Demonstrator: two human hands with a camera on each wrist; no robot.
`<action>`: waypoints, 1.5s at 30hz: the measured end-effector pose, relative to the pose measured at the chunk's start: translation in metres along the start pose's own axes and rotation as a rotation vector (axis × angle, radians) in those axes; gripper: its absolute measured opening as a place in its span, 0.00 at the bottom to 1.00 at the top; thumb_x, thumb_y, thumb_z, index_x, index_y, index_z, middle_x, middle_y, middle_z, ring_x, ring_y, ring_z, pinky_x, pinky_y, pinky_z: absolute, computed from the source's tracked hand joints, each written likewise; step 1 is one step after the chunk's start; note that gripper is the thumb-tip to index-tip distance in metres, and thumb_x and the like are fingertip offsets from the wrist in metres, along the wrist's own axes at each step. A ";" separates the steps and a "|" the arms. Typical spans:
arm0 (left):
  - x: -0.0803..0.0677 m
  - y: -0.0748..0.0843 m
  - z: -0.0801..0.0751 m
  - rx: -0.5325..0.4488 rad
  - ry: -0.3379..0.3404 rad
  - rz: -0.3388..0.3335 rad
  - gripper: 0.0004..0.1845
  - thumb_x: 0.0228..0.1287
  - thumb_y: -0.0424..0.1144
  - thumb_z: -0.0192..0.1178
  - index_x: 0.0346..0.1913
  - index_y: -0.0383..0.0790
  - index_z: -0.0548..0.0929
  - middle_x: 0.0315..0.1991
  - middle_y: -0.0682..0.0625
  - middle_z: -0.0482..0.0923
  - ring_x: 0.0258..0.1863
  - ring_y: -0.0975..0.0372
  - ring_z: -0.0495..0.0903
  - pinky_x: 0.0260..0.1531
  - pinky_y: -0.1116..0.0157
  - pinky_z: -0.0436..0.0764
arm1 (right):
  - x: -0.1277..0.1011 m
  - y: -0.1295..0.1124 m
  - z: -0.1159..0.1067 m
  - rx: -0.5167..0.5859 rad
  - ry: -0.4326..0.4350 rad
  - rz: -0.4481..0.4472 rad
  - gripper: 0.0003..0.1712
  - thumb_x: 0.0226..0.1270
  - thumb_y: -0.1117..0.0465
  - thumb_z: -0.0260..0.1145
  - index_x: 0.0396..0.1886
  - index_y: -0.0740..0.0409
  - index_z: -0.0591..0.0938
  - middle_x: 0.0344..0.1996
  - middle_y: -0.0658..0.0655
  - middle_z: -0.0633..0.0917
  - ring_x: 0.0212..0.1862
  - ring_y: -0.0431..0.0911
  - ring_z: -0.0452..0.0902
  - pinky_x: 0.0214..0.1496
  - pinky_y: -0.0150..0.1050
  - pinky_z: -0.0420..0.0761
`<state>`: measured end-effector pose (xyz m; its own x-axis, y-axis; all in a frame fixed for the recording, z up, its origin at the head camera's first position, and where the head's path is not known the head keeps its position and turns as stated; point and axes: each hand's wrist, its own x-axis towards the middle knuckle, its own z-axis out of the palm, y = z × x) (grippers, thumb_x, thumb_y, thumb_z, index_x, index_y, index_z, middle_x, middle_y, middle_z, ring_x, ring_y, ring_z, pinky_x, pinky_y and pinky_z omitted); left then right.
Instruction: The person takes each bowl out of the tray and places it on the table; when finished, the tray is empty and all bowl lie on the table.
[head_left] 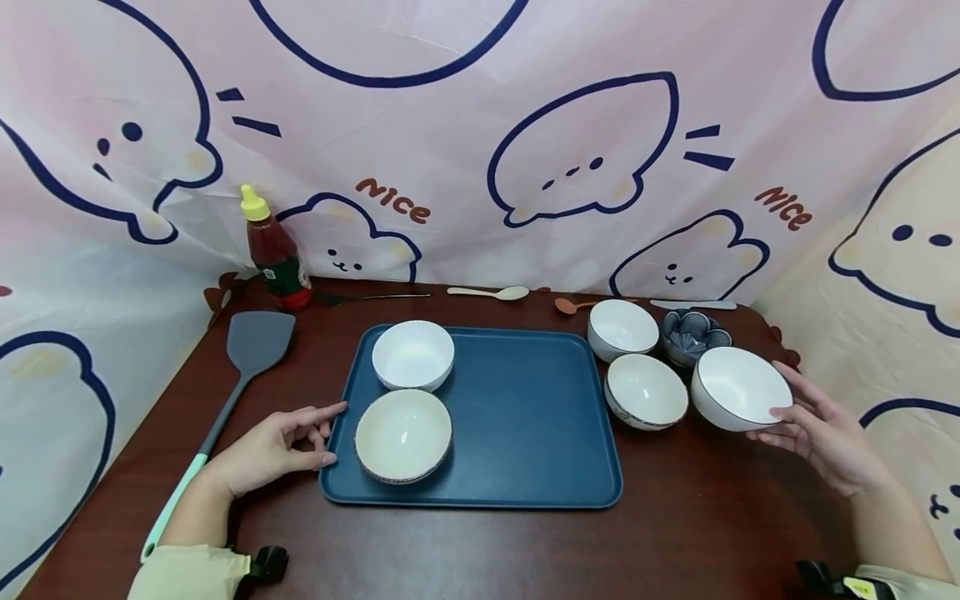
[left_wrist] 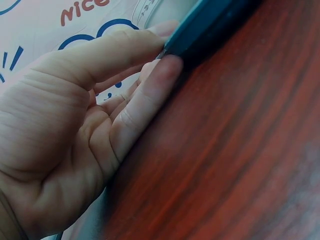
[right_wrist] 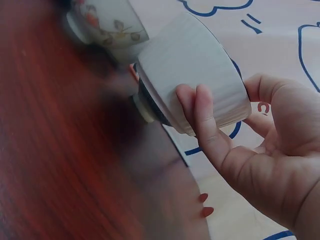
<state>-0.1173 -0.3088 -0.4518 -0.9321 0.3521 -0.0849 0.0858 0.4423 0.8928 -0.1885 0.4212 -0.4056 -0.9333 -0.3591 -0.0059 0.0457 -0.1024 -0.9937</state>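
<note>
"Nice" printed in orange-brown on backdrop cloth [head_left: 480, 125], twice in head view, partly visible in left wrist view; sauce bottle [head_left: 274, 250] label unreadable

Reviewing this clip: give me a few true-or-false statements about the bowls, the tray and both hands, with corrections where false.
1. Two bowls sit on the blue tray. True.
2. The right hand holds a tilted white bowl. True.
3. The left hand grips the spatula. False: its fingers touch the tray's edge.
4. The sauce bottle stands on the tray. False: it stands on the table near the backdrop.
</note>
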 end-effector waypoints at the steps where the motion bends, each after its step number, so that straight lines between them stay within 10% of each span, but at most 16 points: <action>1: 0.000 0.000 0.000 0.002 0.001 0.001 0.36 0.61 0.40 0.71 0.71 0.38 0.71 0.40 0.44 0.75 0.39 0.63 0.77 0.39 0.70 0.77 | 0.000 0.001 -0.001 -0.005 0.002 0.004 0.39 0.78 0.76 0.43 0.81 0.44 0.52 0.57 0.41 0.79 0.41 0.55 0.89 0.42 0.46 0.85; 30: 0.000 0.000 -0.001 0.005 0.000 -0.017 0.36 0.61 0.40 0.71 0.72 0.40 0.70 0.40 0.44 0.75 0.39 0.63 0.77 0.40 0.70 0.76 | -0.003 0.031 -0.009 -0.035 -0.038 0.091 0.39 0.80 0.73 0.42 0.82 0.41 0.47 0.54 0.41 0.81 0.43 0.54 0.89 0.44 0.44 0.86; 38: -0.001 -0.002 0.000 0.006 0.011 -0.012 0.36 0.60 0.40 0.71 0.71 0.40 0.71 0.40 0.45 0.75 0.39 0.63 0.77 0.40 0.70 0.75 | -0.004 0.020 -0.007 -0.195 0.136 0.124 0.34 0.81 0.63 0.49 0.80 0.35 0.55 0.49 0.36 0.79 0.36 0.45 0.88 0.39 0.36 0.86; 45: -0.001 -0.002 0.000 -0.006 0.006 -0.011 0.37 0.60 0.40 0.71 0.71 0.40 0.71 0.40 0.44 0.75 0.39 0.63 0.77 0.39 0.70 0.76 | -0.010 0.006 -0.002 -0.118 0.190 0.064 0.33 0.80 0.66 0.49 0.78 0.36 0.60 0.51 0.34 0.84 0.35 0.44 0.88 0.38 0.34 0.85</action>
<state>-0.1169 -0.3100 -0.4537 -0.9353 0.3418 -0.0919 0.0734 0.4413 0.8943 -0.1797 0.4264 -0.4115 -0.9806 -0.1794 -0.0796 0.0756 0.0286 -0.9967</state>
